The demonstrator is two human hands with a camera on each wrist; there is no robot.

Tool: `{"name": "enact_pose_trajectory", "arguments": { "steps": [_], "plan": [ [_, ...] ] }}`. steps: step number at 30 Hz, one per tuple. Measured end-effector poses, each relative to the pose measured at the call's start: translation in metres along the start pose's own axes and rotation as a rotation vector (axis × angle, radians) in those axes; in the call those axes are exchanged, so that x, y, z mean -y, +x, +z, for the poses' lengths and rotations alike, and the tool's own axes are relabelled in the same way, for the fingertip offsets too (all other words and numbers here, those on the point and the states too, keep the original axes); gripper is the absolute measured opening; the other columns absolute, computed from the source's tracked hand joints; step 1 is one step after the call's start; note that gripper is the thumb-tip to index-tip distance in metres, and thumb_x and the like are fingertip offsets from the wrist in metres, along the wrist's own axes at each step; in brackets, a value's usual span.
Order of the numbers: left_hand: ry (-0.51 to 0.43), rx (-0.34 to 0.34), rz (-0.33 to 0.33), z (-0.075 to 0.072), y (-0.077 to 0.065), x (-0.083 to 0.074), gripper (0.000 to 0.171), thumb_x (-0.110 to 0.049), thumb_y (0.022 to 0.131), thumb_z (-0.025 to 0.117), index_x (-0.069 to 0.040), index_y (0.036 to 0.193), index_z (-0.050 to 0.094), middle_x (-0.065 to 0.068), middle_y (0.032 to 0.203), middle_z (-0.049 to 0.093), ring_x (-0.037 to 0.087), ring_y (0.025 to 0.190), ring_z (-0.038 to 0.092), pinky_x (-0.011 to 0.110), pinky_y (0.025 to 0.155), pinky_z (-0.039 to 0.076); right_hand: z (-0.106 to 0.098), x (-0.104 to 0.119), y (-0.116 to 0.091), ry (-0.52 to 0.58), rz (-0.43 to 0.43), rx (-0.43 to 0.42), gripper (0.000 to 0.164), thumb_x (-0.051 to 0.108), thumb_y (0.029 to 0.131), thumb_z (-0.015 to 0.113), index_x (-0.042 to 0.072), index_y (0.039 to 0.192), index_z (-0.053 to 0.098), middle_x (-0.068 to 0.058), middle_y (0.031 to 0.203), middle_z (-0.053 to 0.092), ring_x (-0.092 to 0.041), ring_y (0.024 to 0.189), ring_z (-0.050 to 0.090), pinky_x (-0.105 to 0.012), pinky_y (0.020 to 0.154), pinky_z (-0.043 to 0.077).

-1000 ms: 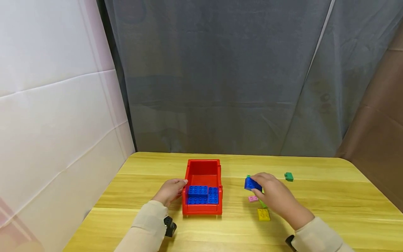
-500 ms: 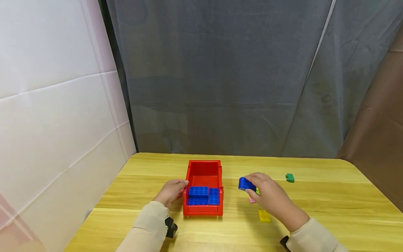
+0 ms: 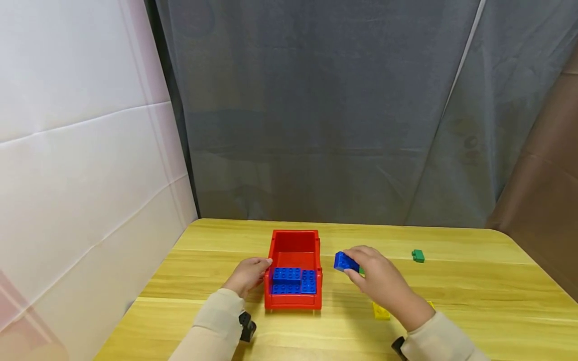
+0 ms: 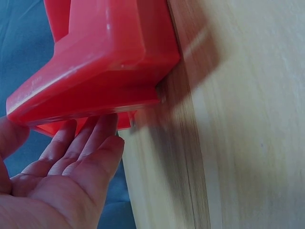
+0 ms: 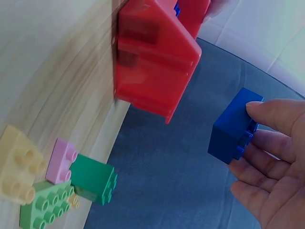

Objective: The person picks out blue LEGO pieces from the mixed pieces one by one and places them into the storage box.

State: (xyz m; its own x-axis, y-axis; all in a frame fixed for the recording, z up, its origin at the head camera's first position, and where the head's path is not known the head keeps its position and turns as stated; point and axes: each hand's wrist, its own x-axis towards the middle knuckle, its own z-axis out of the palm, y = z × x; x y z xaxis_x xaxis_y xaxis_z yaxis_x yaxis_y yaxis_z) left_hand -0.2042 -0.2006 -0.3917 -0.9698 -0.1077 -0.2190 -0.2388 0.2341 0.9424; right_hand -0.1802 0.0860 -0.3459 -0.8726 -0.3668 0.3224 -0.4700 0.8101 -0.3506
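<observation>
A red open-topped plastic bin [image 3: 293,302] stands on the table with several blue toy bricks [image 3: 286,276] packed in its near half. My left hand [image 3: 246,276] holds the bin's left side, thumb at the rim and fingers against the wall in the left wrist view. To the right of the bin, my right hand [image 3: 384,281] pinches a loose blue brick [image 3: 344,261] above the table. In the right wrist view that blue brick [image 5: 233,126] shows its studs turned towards the palm, between thumb and fingers.
In the right wrist view a pink brick [image 5: 59,161], a green brick [image 5: 93,179], a light green brick [image 5: 45,205] and a pale yellow brick [image 5: 19,167] lie close together. Another green brick [image 3: 418,255] lies farther back on the right of the wooden table [image 3: 474,281].
My right hand has moved left towards the bin with the blue brick in its grasp. The left hand stays at the bin's side.
</observation>
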Motion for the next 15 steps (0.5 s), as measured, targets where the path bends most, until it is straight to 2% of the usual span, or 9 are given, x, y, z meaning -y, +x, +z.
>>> {"name": "enact_pose_trajectory", "arguments": {
  "steps": [8,15],
  "plan": [
    [0.025,-0.005,-0.008,0.000,-0.001,0.000,0.040,-0.022,0.101,0.049,0.009,0.126,0.055,0.024,0.126,0.056,0.038,0.112,0.053,0.049,0.102,0.044,0.005,0.011,0.006,0.052,-0.003,-0.010,0.039,0.019,0.087,0.072,0.006,0.123,0.064,-0.008,0.121,0.062,-0.026,0.112,0.059,-0.043,0.091,0.053],
    [0.013,-0.008,0.003,0.001,-0.001,0.000,0.040,-0.022,0.101,0.049,0.010,0.125,0.055,0.022,0.121,0.058,0.035,0.108,0.054,0.047,0.100,0.046,0.013,0.016,0.013,0.082,0.002,-0.018,0.039,0.019,0.087,0.072,0.007,0.124,0.065,-0.007,0.123,0.062,-0.025,0.113,0.058,-0.042,0.093,0.052]
  ]
}}
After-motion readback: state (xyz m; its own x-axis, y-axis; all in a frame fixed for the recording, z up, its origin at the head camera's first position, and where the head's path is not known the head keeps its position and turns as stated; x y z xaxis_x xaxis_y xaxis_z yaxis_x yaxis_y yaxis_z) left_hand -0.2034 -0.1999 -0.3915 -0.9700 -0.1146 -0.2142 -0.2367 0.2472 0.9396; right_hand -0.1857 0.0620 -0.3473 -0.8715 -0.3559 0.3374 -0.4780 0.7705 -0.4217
